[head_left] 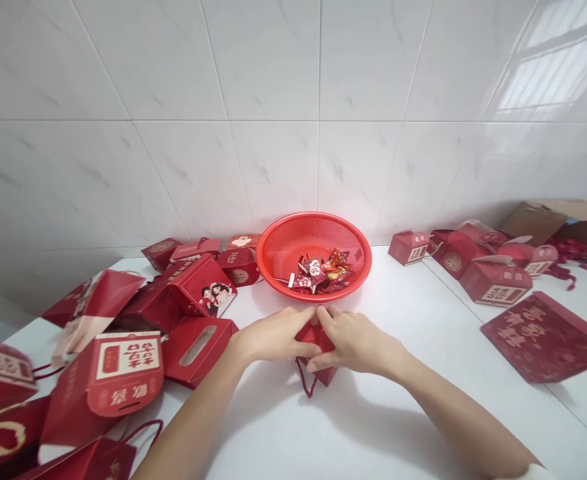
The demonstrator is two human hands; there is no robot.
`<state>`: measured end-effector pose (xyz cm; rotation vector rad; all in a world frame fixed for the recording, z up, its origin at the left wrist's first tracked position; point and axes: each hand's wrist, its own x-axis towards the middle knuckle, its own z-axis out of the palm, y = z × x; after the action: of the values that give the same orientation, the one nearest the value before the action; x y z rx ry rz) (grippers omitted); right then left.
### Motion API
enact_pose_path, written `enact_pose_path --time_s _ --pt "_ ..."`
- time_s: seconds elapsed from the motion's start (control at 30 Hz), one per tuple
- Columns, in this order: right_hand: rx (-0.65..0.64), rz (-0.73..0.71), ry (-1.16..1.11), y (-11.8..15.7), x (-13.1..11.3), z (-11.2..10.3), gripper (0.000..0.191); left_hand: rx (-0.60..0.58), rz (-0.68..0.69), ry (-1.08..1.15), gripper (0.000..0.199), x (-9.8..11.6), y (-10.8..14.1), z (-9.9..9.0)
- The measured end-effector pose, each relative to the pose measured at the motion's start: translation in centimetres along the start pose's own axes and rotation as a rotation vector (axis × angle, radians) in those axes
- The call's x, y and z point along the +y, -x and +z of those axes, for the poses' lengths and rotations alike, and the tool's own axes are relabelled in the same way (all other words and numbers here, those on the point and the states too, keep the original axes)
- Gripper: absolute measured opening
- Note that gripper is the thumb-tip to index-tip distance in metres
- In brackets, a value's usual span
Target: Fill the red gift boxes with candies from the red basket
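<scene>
White bench (268, 433): bore one red plastic basket (277, 247), red paper boxes (66, 407) either side, one brown cardboard box (531, 223) far right.

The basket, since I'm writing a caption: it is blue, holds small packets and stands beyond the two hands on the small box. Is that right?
Not quite: the basket is red, not blue, as the head view shows. It does hold small packets and stands beyond the left hand and right hand, both on the small box.
</scene>
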<state>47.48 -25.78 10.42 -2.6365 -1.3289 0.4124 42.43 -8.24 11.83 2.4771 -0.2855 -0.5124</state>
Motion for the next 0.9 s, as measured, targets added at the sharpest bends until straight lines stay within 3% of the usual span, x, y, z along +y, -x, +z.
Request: enact_pose_path --time_s 0.13,0.23,0.33,0.47,0.57,0.67,0.77,0.9 --pt "0.119 0.043 -0.035 1.4 0.7 1.3 0.043 -0.017 0.075 -0.039 0.040 -0.1 -0.1 0.2" --pt "0.160 0.085 -0.140 3.3 3.0 0.2 0.036 -0.052 0.146 -0.008 0.058 -0.1 0.0 0.2" --pt "0.247 0.217 -0.204 5.4 7.0 -2.0 0.030 -0.054 0.100 -0.033 0.072 -0.2 0.1 0.1" --pt "0.454 0.588 -0.189 6.6 13.9 -4.2 0.034 -0.083 0.042 -0.094 0.067 -0.3 0.2 0.1" --pt "0.541 0.786 -0.099 5.5 19.0 -4.5 0.041 -0.101 0.038 -0.107 0.064 -0.2 0.1 0.3" --pt "0.566 0.840 -0.058 3.4 22.8 -4.2 0.051 -0.107 0.038 -0.112 0.063 -0.1 0.0 0.5" --pt "0.603 0.798 -0.071 1.2 25.2 -4.0 0.050 -0.114 0.038 -0.117 0.062 0.0 0.0 0.6" --pt "0.644 0.798 -0.075 -1.3 26.7 -4.0 0.046 -0.122 0.037 -0.115 0.063 -0.1 -0.1 0.5"
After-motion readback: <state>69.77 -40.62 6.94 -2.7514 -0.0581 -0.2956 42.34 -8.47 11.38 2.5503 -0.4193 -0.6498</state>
